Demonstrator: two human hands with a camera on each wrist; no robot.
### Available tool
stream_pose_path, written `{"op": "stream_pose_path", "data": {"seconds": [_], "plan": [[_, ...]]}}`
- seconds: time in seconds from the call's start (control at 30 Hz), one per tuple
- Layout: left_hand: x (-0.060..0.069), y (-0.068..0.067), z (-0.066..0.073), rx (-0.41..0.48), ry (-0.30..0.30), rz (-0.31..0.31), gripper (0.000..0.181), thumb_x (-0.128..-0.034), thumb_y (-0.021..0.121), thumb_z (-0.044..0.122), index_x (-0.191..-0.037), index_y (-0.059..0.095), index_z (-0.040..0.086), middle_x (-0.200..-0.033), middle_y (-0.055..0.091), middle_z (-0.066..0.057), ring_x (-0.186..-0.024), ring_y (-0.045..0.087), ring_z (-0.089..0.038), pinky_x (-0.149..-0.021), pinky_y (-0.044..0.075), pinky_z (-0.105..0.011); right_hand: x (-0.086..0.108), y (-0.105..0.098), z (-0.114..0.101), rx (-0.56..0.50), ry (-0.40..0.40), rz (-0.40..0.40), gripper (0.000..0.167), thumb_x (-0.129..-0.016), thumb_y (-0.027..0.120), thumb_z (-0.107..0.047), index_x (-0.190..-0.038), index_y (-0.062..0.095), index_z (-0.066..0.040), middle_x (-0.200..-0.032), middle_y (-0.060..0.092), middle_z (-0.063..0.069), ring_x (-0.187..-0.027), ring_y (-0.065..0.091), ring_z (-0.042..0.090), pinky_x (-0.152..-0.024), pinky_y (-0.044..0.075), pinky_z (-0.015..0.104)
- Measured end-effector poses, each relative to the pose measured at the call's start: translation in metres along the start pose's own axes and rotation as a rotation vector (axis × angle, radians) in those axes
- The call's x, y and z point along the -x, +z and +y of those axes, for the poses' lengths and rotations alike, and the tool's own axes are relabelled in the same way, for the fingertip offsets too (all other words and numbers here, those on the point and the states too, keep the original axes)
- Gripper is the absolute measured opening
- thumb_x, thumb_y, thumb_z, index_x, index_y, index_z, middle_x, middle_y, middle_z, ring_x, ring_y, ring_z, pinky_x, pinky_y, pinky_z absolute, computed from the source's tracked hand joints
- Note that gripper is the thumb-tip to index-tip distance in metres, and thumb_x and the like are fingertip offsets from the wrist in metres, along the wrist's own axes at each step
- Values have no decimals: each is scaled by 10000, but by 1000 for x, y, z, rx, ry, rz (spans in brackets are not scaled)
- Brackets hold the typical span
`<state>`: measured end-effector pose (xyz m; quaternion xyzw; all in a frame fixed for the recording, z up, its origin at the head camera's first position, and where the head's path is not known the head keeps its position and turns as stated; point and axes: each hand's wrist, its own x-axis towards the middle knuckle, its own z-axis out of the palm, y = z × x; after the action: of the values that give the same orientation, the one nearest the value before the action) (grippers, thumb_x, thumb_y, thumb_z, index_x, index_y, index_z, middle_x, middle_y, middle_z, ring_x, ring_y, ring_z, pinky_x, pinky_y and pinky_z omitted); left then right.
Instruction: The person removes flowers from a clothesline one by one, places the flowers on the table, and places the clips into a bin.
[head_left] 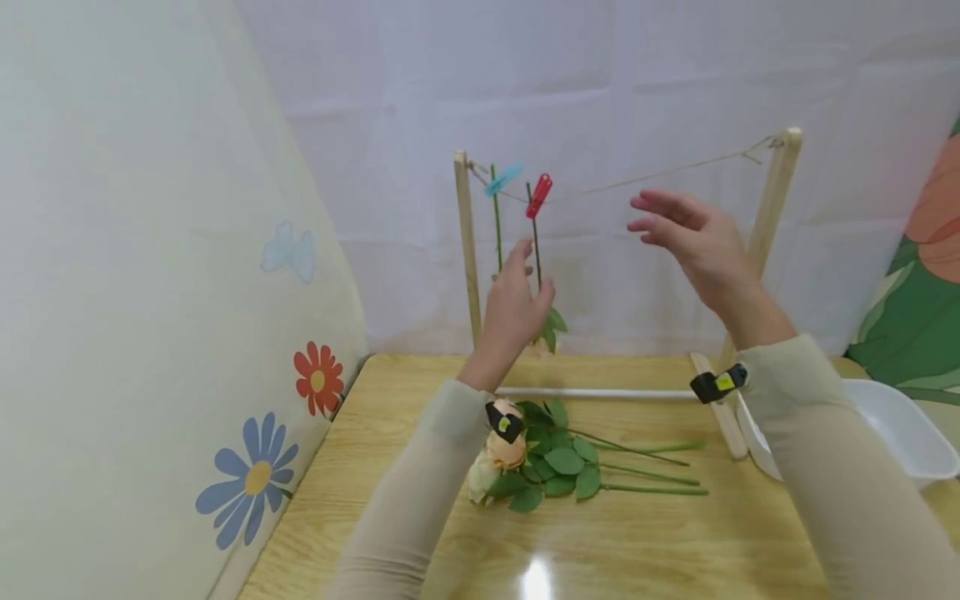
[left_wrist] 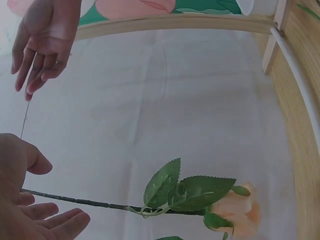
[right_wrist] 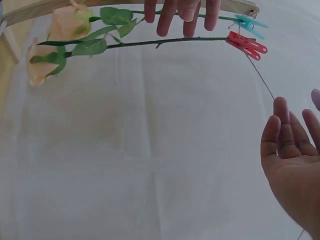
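Beige long sleeves nearest, reaching over a pale wood-grain desk. Thin brown twine ran between 2 upright wooden posts.

Done, by my reading: 2 peach roses hung bloom-down near the twine's left end, the green-stemmed rose under a light-blue plastic peg, the dark-stemmed rose under a red plastic peg.

Left hand: fingers spread, relaxed, no grip seen, just beside the dark stem; contact unclear. Right hand: fingers loosely extended, nothing held, close to the twine; could not tell whether a fingertip touched.

Left, probably: leafy cut roses lying on the desk, 4 stem ends visible, none pegged. Twine's right stretch carried no flowers. Work looked partway along.
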<state>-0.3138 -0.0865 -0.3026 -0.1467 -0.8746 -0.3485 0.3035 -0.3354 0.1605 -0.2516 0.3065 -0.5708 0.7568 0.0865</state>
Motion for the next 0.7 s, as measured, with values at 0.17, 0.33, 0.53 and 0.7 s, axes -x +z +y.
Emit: {"op": "stream_pose_path", "data": {"seconds": [0.17, 0.33, 0.53, 0.7], "plan": [[-7, 1, -1, 71, -69, 4, 629, -1000, 603, 138, -1559, 330, 52, -1547, 462, -142, -1279, 586, -318, -1027, 527, -385, -16, 19, -2, 4, 3, -10, 405, -956, 679, -38, -1344, 601, 49, -1242, 679, 85, -1007, 687, 177, -888, 561, 237], [-13, 2, -7, 146, -115, 6, 614, -997, 601, 103, -1551, 344, 41, -1540, 469, -145, -1307, 566, -321, -1045, 514, -378, -28, 37, 0, 23, 17, -22, 403, -957, 685, -55, -1347, 607, 14, -1262, 665, 96, -1034, 672, 190, -908, 553, 249], [-19, 4, -15, 266, -131, 20, 569, -979, 602, 70, -1514, 412, 35, -1451, 553, -169, -1254, 604, -323, -1015, 537, -373, -42, 53, 2, 19, 31, -25, 392, -966, 667, -47, -1348, 604, 13, -1235, 669, 106, -1014, 677, 196, -935, 553, 286], [-20, 4, -17, 299, -104, 45, 522, -976, 604, 42, -1479, 462, 42, -1356, 625, -186, -1177, 657, -319, -940, 577, -351, -51, 67, 4, 50, 48, -33, 449, -976, 651, -46, -1406, 548, 33, -1322, 626, 163, -1024, 674, 182, -997, 532, 334]]}}
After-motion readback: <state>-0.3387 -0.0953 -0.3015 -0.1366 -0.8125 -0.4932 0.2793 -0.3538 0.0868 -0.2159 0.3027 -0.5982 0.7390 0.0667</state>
